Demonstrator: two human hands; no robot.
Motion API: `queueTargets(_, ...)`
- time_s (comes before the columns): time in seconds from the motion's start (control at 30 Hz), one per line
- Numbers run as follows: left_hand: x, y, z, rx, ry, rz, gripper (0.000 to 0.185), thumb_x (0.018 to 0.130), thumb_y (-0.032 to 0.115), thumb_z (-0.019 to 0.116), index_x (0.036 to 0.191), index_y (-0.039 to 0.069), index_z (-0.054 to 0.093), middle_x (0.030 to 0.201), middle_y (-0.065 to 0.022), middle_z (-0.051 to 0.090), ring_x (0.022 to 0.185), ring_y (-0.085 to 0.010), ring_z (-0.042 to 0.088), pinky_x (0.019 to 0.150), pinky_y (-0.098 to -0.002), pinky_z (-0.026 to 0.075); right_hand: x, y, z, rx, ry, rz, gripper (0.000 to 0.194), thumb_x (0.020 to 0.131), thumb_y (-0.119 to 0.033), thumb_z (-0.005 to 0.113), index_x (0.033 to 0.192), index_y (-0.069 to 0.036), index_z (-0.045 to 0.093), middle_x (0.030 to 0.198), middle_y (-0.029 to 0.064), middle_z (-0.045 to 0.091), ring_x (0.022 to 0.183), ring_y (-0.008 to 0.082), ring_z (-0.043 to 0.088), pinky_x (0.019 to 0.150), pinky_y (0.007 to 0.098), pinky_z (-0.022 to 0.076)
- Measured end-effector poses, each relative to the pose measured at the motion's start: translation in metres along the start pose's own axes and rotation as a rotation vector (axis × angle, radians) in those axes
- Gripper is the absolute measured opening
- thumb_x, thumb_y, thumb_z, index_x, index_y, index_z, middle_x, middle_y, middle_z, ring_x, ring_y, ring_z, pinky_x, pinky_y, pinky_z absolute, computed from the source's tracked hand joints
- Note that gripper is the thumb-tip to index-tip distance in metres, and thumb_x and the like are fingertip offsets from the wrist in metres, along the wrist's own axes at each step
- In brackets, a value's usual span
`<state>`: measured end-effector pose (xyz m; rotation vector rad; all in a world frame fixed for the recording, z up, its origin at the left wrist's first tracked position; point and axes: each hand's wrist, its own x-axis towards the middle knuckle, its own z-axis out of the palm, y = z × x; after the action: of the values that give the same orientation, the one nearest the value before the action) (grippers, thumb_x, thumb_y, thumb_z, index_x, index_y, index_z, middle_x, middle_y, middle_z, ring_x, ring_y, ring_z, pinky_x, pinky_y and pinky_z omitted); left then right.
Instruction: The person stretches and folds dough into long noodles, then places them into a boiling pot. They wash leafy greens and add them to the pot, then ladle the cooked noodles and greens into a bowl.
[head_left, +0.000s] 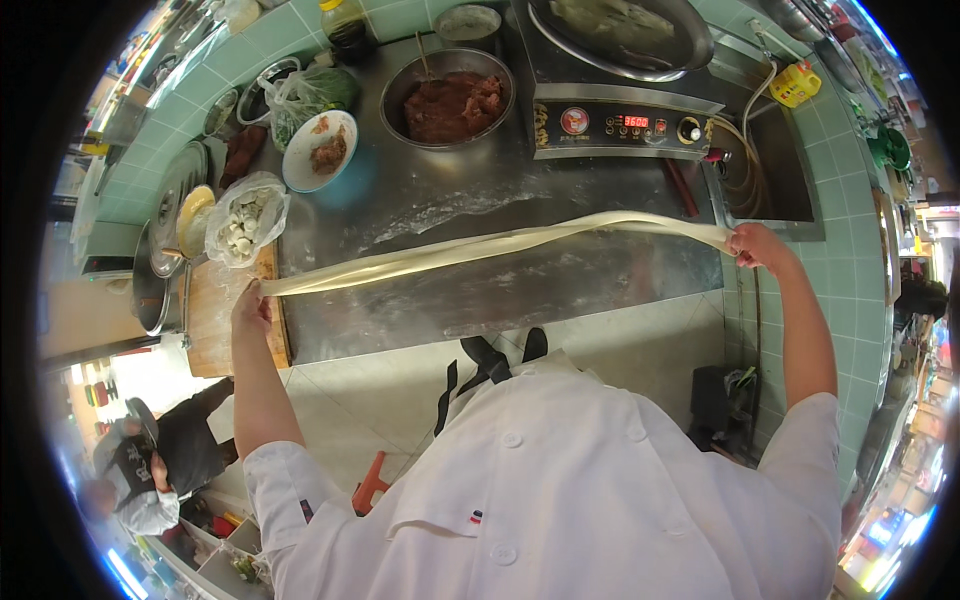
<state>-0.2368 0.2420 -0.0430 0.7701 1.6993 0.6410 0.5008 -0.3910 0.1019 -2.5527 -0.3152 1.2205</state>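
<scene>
A long strip of stretched dough (465, 251) spans between my hands above a floury stainless steel worktop (375, 322). Its left end is pinched in my left hand (253, 306), over a wooden board (206, 300). At the other end, my right hand (754, 246) grips the dough beside the sink. The strip looks folded or twisted along its length and bows upward towards the right. Behind it stand a steel bowl of minced meat (456, 101) with a utensil in it and a white bowl (320, 151) holding some mince.
An induction cooker (615, 124) carries a large pan (622, 30) at the back right, next to a sink (780, 165). A plastic bag of pale pieces (246, 221), a bag of greens (311, 97) and pot lids (178, 195) crowd the left. Another person (150, 457) is at lower left.
</scene>
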Motion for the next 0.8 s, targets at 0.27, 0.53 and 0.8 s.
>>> queueTargets(0.27,0.023,-0.016,-0.038,1.319,-0.007,1.210,0.028,0.097,0.016,0.061,0.120,0.000,0.068,0.104,-0.0139,0.073,0.089,-0.0219,0.070,0.069,-0.0330,0.057,-0.035,0.014,0.031,-1.093,0.047,-0.286,0.025,0.085,-0.029,0.067,0.103,-0.013,0.075,0.094,0.0095,0.073,0.092,0.0301,0.071,0.077,0.0442,0.0562)
queueTargets(0.53,0.001,0.077,-0.058,0.822,-0.076,0.732,0.029,0.099,0.018,0.061,0.124,0.004,0.065,0.089,-0.0048,0.065,0.072,-0.0102,0.059,0.059,-0.0286,0.053,-0.035,0.022,-0.088,-0.974,0.441,-0.097,0.025,0.083,-0.030,0.069,0.102,-0.016,0.076,0.098,0.0119,0.074,0.095,0.0334,0.070,0.083,0.0467,0.0559)
queueTargets(0.8,0.031,0.008,-0.019,-0.353,-0.324,0.123,0.010,0.094,0.004,0.061,0.100,0.008,0.067,0.086,0.0002,0.067,0.074,-0.0109,0.066,0.063,-0.0211,0.056,-0.009,0.003,-0.020,-0.639,-0.071,-0.260,0.021,0.083,-0.023,0.069,0.088,-0.003,0.070,0.086,0.0118,0.071,0.067,0.0258,0.067,0.064,0.0381,0.0562)
